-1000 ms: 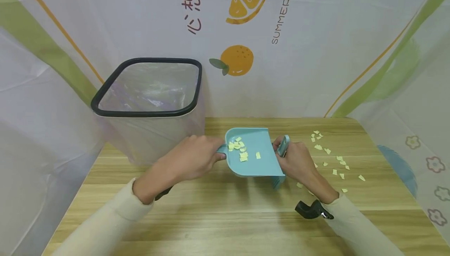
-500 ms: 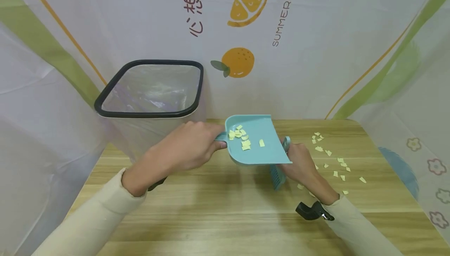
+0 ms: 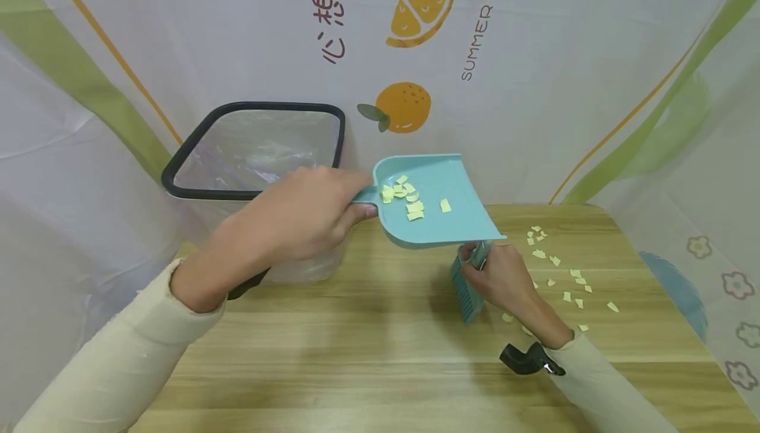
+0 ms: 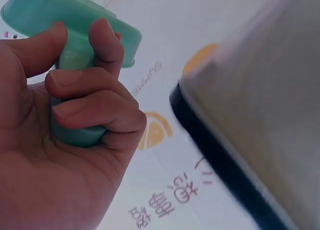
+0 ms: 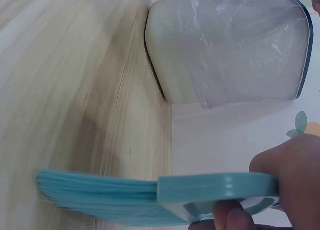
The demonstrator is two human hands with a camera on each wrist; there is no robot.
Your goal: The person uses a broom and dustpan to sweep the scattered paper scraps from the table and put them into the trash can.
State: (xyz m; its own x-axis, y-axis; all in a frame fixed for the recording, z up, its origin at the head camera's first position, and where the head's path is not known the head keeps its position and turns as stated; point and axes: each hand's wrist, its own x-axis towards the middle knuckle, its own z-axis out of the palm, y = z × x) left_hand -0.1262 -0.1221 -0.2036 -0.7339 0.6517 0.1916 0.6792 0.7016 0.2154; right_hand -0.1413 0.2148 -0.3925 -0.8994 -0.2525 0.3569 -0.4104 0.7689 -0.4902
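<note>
My left hand [image 3: 297, 215] grips the short handle of a light blue dustpan [image 3: 436, 182], raised above the table. Several pale yellow paper scraps [image 3: 400, 191] lie in the pan, mostly bunched near its handle end, with one apart in the middle. In the left wrist view the fingers [image 4: 100, 109] curl round the handle, and the pan's underside faces the camera. Lower down, my right hand [image 3: 501, 274] holds a small blue hand brush [image 3: 466, 291], its bristles [image 5: 100, 195] pointing down at the tabletop. The dustpan's front edge overlaps the top of the brush in the head view.
A pale bin [image 3: 309, 268] with a black rim [image 3: 172, 172] and a clear liner stands at the back left, behind my left hand. More paper scraps [image 3: 567, 296] are scattered on the wooden table [image 3: 356, 367] to the right. A printed white curtain [image 3: 534, 123] surrounds the table.
My left hand has lifted the dustpan upward, away from the table, with the scraps still in it. The right hand stays nearly in place; the brush has swung and more of it shows.
</note>
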